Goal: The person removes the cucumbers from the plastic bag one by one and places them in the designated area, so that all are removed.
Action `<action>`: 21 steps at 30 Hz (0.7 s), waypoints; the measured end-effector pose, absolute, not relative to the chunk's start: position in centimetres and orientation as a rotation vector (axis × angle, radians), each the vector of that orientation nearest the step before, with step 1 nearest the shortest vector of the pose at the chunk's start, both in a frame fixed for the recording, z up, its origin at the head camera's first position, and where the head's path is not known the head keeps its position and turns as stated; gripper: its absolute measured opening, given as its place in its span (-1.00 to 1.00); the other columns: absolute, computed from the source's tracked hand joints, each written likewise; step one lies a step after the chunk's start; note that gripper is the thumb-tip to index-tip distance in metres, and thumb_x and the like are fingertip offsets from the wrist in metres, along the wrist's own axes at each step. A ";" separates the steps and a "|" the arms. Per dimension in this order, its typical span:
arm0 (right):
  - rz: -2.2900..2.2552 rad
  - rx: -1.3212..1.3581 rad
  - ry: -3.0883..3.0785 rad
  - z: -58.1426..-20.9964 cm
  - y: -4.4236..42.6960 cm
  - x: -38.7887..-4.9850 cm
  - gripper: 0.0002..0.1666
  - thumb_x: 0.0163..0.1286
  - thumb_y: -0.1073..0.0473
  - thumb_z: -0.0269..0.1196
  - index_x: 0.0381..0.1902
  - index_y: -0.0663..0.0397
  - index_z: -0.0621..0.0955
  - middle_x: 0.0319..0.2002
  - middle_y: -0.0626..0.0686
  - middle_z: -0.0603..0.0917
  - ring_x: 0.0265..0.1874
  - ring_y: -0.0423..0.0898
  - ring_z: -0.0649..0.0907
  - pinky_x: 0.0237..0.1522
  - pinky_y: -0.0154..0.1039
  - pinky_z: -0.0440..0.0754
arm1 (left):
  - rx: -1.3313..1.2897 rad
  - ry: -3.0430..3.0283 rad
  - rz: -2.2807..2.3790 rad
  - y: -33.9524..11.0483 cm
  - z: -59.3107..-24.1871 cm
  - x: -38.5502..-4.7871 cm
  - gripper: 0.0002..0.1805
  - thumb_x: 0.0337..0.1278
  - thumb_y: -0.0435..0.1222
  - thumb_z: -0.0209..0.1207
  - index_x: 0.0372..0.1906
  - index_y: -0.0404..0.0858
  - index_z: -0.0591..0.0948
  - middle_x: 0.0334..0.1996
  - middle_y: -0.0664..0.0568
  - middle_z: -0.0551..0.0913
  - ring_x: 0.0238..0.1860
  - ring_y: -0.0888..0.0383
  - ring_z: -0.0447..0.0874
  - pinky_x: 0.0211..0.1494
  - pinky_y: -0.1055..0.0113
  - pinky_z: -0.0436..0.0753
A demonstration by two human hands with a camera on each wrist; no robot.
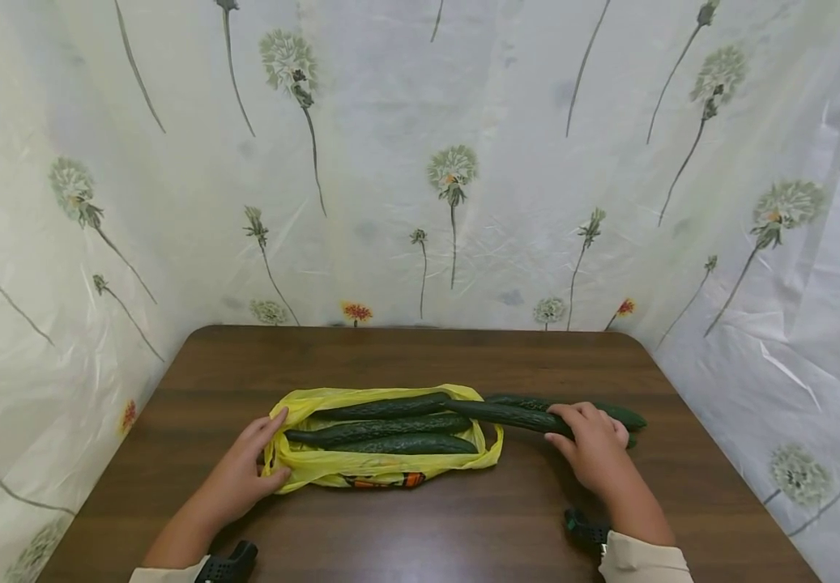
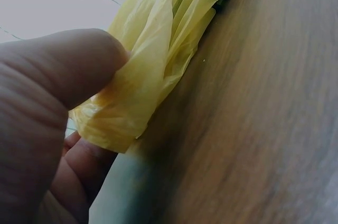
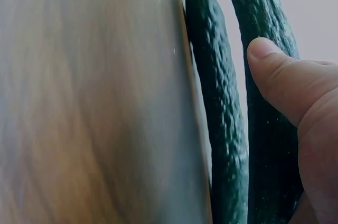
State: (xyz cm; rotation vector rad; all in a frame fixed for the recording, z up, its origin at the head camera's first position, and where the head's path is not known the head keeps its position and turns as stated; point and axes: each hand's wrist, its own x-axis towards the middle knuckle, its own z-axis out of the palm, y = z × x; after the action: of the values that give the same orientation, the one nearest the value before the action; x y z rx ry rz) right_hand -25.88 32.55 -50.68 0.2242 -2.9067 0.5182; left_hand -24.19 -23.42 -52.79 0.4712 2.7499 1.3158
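Note:
A yellow plastic bag [image 1: 390, 461] lies on its side with its top gaping, and three dark green cucumbers [image 1: 405, 444] rest inside. My left hand [image 1: 237, 474] holds the bag's left end; in the left wrist view the thumb presses on the crumpled yellow plastic [image 2: 142, 81]. My right hand [image 1: 594, 453] grips the right part of another cucumber [image 1: 500, 413], whose left tip lies over the bag's right end. More cucumbers [image 1: 627, 418] lie behind and beneath that hand, partly hidden. The right wrist view shows the thumb on one cucumber [image 3: 269, 150] beside a second [image 3: 211, 65].
The brown wooden table [image 1: 420, 526] has rounded back corners. Behind it and at both sides hangs a pale sheet [image 1: 390, 162] with a dandelion print. A dark wrist device shows at each sleeve.

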 end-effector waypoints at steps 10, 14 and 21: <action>0.532 0.171 -2.950 -50.9 34.2 -25.0 -0.41 0.47 0.00 0.37 0.40 -0.05 0.55 0.25 0.26 0.54 0.23 0.36 0.47 0.23 0.48 0.10 | 0.484 2.765 1.309 -23.1 -52.9 -24.0 -0.01 0.26 -0.29 0.42 0.69 -0.14 0.15 0.49 -0.26 0.25 -0.15 0.16 0.46 -0.31 0.36 0.53; 0.522 0.163 -2.962 -50.9 34.9 -24.9 -0.39 0.48 -0.01 0.36 0.42 -0.04 0.54 0.25 0.29 0.53 0.22 0.37 0.46 0.24 0.51 0.08 | 0.479 2.764 1.317 -23.1 -52.9 -24.0 -0.01 0.26 -0.31 0.42 0.69 -0.15 0.15 0.49 -0.26 0.24 -0.02 0.01 0.46 -0.28 0.36 0.54; 0.498 0.143 -2.976 -50.9 36.2 -24.8 -0.38 0.49 -0.05 0.34 0.43 -0.04 0.52 0.25 0.32 0.52 0.19 0.37 0.47 0.22 0.54 0.10 | 0.480 2.763 1.317 -23.1 -52.7 -24.0 -0.01 0.28 -0.30 0.40 0.70 -0.16 0.13 0.50 -0.28 0.22 0.22 -0.16 0.45 -0.19 0.33 0.59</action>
State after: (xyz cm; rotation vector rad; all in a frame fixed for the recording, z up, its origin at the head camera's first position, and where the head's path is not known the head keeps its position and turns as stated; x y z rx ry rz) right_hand -24.83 36.23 -50.92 0.1435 -2.9755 0.4983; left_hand -24.04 -23.14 -52.73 0.4803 2.7629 1.3166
